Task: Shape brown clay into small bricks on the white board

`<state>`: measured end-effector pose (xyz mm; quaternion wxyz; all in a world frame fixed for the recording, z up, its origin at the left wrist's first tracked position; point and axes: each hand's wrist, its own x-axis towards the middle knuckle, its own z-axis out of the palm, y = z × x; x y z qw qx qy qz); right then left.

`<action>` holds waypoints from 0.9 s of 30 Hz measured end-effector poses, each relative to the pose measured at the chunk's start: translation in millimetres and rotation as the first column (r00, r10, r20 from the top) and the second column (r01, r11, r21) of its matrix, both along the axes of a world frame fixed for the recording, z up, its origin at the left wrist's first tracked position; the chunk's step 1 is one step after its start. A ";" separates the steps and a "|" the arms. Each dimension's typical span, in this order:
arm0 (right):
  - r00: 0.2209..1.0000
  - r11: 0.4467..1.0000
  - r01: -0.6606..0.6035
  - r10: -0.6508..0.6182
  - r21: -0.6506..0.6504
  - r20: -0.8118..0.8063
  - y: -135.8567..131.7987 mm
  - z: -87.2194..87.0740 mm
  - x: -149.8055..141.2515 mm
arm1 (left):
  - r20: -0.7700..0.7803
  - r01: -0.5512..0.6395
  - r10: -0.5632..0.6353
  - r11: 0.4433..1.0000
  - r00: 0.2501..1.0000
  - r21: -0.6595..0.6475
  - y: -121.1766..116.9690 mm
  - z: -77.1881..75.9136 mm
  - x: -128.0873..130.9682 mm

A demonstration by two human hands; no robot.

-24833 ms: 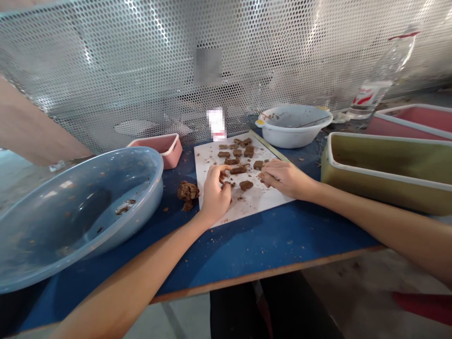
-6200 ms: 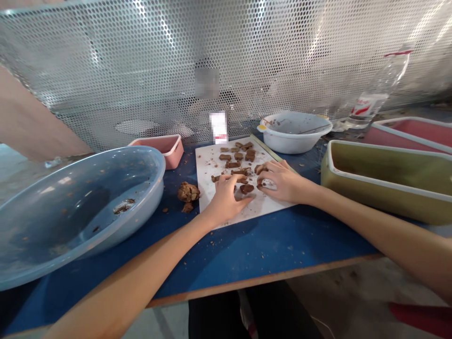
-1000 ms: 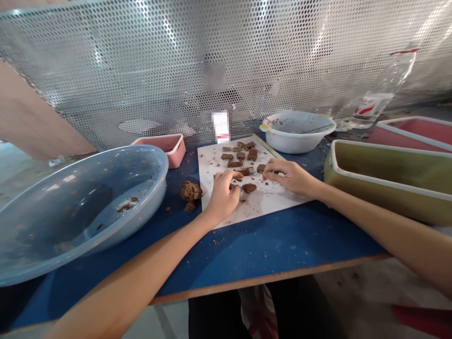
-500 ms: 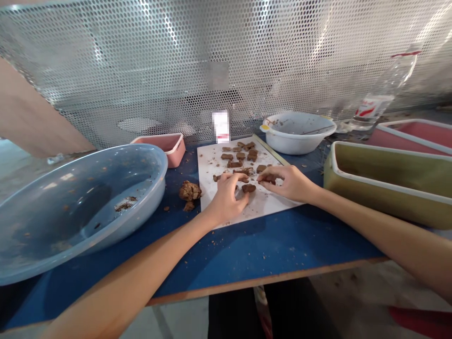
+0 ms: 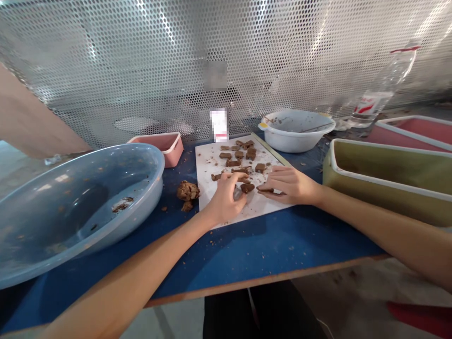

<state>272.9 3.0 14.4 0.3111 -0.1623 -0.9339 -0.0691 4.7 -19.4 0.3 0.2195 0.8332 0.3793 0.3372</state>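
Note:
Brown clay pieces, short and blocky, lie in rough rows on a white sheet on the blue table. My left hand rests over the sheet's near left part, thumb and fingers apart in a curve. Its thumb tip is close to a rounded clay lump; whether they touch I cannot tell. My right hand lies low on the right side of the sheet, fingers and thumb closed about a small clay piece, mostly hidden. A square clay block sits just beyond it. Crumbs are scattered around.
A crumbly brown clay ball sits left of the sheet. Around it stand a big blue basin, a small pink box, a white basin, a green trough, a pink trough and a plastic bottle. Perforated metal rises behind.
Over the last second my right hand has moved from beside the square block toward me, then flattened lower onto the sheet with a clay piece. My left hand's thumb has spread from its fingers.

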 end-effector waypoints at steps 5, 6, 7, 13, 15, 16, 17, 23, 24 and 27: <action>0.989 0.990 0.008 -0.029 0.141 0.147 -0.8 -4.4 -5.5 | 0.040 0.054 -0.053 0.998 0.998 -0.028 0.4 -2.9 -1.3; 0.987 0.989 0.018 -0.041 0.148 0.154 -1.0 -5.7 -6.7 | 0.053 0.060 -0.058 0.998 0.997 -0.033 0.6 -3.5 -1.6; 0.986 0.989 0.030 -0.053 0.143 0.157 -1.2 -7.0 -7.8 | 0.063 0.064 -0.061 0.997 0.996 -0.037 0.8 -4.0 -1.7; 0.985 0.992 0.079 -0.093 0.102 0.144 -0.8 -10.4 -8.5 | 0.063 0.083 -0.080 0.996 0.995 -0.043 2.0 -3.8 -1.4; 0.982 0.986 0.078 -0.102 0.145 0.161 -0.4 -11.0 -7.6 | 0.058 0.082 -0.079 0.996 0.995 -0.047 1.9 -3.0 -1.1; 0.980 0.984 0.074 -0.102 0.164 0.173 -0.2 -11.4 -7.1 | 0.055 0.080 -0.077 0.996 0.996 -0.050 1.7 -2.6 -1.0; 0.978 0.982 0.069 -0.102 0.176 0.181 0.0 -11.9 -6.7 | 0.052 0.077 -0.075 0.996 0.996 -0.054 1.4 -2.2 -1.0; 0.967 0.981 0.083 -0.122 0.178 0.222 1.1 -13.3 -6.1 | 0.057 0.081 -0.077 0.995 0.995 -0.061 0.0 -0.5 -1.2; 0.968 0.982 0.080 -0.118 0.173 0.222 1.1 -13.2 -6.4 | 0.059 0.082 -0.078 0.995 0.995 -0.061 0.0 -0.4 -1.2; 0.978 0.990 0.070 -0.092 0.121 0.185 0.9 -12.8 -6.9 | 0.058 0.086 -0.082 0.994 0.995 -0.071 0.3 -0.7 -1.1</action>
